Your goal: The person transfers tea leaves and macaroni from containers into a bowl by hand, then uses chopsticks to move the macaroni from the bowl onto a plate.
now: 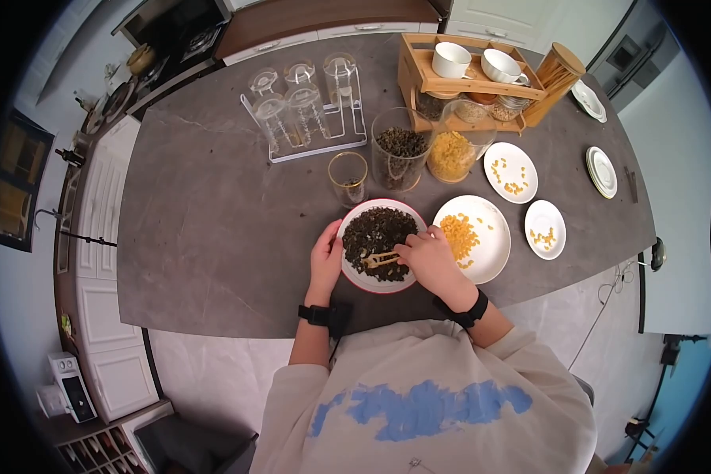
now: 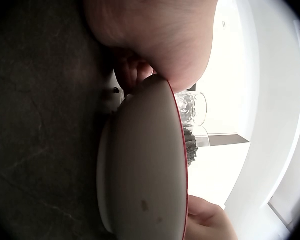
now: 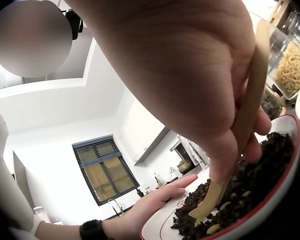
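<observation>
A white bowl (image 1: 355, 273) with a red rim stands at the table's near edge, filled with dark dried leaf-like bits (image 1: 381, 225). My left hand (image 1: 325, 261) grips its left side, thumb near the rim; in the left wrist view the fingers curl behind the bowl wall (image 2: 145, 160). My right hand (image 1: 434, 265) pinches wooden tongs (image 3: 250, 100), whose tips dip into the dark bits. A few pale seed-like pieces (image 3: 213, 229) lie among them near the tips. Right of the bowl, a white plate (image 1: 490, 261) carries a heap of yellow-orange pieces (image 1: 458, 235).
Behind the bowl stand a small gold-rimmed glass (image 1: 347, 175), a jar of dark bits (image 1: 401, 158) and a jar of yellow pieces (image 1: 452, 156). Two small plates (image 1: 521, 158) with scattered yellow pieces sit at right. Farther back are a glass rack (image 1: 316, 150) and a wooden shelf (image 1: 426, 75) with cups.
</observation>
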Available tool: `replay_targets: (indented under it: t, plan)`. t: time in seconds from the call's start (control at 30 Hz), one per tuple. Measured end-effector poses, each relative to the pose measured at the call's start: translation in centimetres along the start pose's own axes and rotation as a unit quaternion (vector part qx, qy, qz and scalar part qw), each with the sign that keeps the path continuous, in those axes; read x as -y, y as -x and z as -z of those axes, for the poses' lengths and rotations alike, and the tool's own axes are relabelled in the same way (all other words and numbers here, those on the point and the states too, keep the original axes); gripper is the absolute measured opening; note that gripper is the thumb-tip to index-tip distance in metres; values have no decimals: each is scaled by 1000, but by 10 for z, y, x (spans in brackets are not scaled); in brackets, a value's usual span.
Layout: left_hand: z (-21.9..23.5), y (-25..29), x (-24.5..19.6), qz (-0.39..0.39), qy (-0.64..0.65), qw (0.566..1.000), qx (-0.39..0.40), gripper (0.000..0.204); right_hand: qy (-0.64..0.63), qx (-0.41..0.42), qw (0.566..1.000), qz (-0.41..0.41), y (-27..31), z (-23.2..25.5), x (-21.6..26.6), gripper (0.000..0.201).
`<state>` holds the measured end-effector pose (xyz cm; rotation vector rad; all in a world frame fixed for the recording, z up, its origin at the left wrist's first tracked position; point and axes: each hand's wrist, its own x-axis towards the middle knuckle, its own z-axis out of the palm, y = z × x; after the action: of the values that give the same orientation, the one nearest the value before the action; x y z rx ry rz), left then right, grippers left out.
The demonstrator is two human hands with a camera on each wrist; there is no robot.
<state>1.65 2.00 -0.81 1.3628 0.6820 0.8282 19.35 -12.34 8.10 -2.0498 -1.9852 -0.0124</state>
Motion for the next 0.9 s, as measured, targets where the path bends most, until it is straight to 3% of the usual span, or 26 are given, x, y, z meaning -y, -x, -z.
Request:
replay_targets:
  t: [0.57, 0.9]
  plan:
    - [0, 0, 1, 7, 15, 1000, 4, 34, 61, -30, 993, 96, -29, -7, 1, 15]
    - [0, 0, -1, 3, 4, 1000, 2, 35, 54, 17, 996, 76, -23, -6, -10, 10]
